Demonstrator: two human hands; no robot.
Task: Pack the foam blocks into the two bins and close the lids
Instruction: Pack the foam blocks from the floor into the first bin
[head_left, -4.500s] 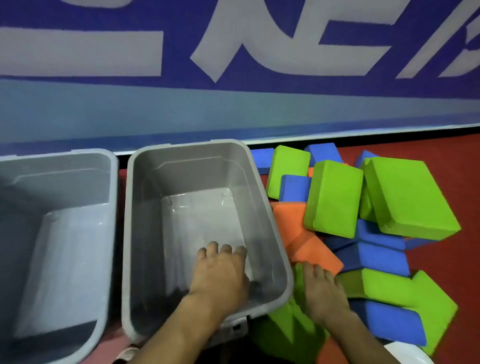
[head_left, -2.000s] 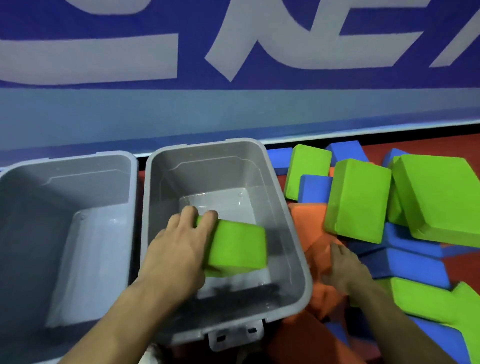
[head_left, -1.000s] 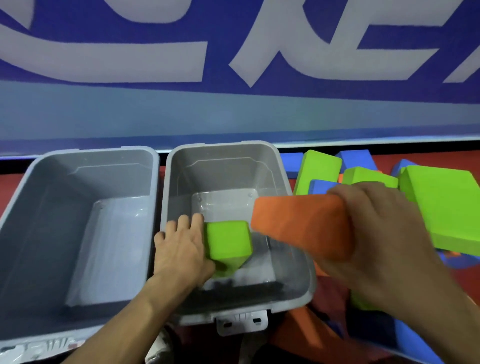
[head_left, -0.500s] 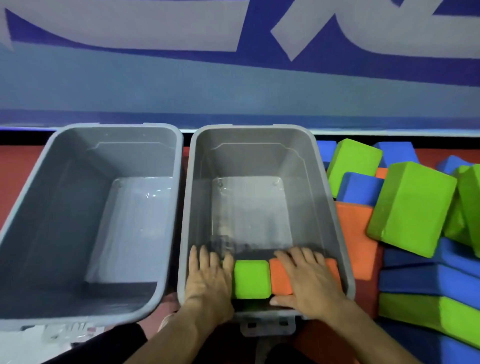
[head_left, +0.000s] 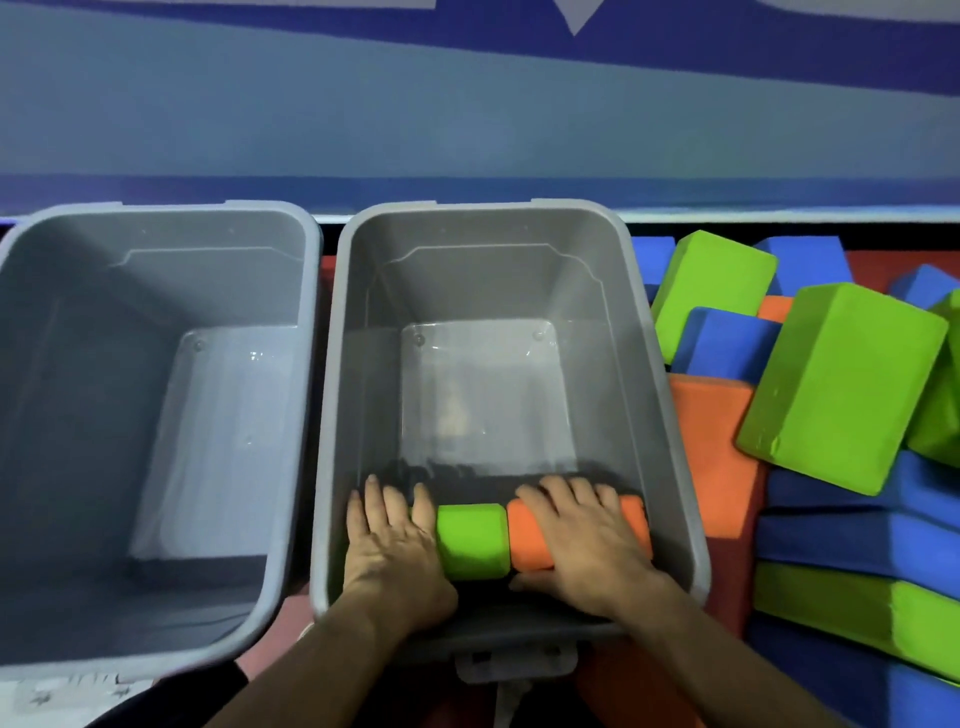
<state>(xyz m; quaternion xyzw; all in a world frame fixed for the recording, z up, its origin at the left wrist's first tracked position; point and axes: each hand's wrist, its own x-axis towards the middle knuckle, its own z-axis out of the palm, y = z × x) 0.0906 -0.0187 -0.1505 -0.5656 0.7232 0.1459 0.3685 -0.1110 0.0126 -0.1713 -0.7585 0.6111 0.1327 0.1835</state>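
Far left: the left grey bin (head_left: 156, 415) stands open on the red floor (head_left: 322, 270) with nothing visible inside it. Just beside it, apart by a narrow strip of floor, stands the right grey bin (head_left: 670, 415), also open, its latch tab (head_left: 514, 665) at the near wall facing you.

Inside the right bin, against the near wall: your left hand (head_left: 395, 545) lies flat, fingers spread and extended, palm down over the left end of the green foam block (head_left: 472, 540); it presses rather than grips. The green block touches the orange foam block (head_left: 530, 535) on its right, the two set end to end in a row. Your right hand (head_left: 587, 540) lies likewise flat and open on the orange block, fingers pointing toward the far wall.

Right of the bins: the remaining blocks lie heaped on the floor. An orange slab (head_left: 711, 447) lies just beside the bin wall; a small green block (head_left: 711, 280) and a blue block (head_left: 722, 343) lie behind it; a large tilted green block (head_left: 841, 389) rests on blue slabs (head_left: 852, 535). No lids are in view.
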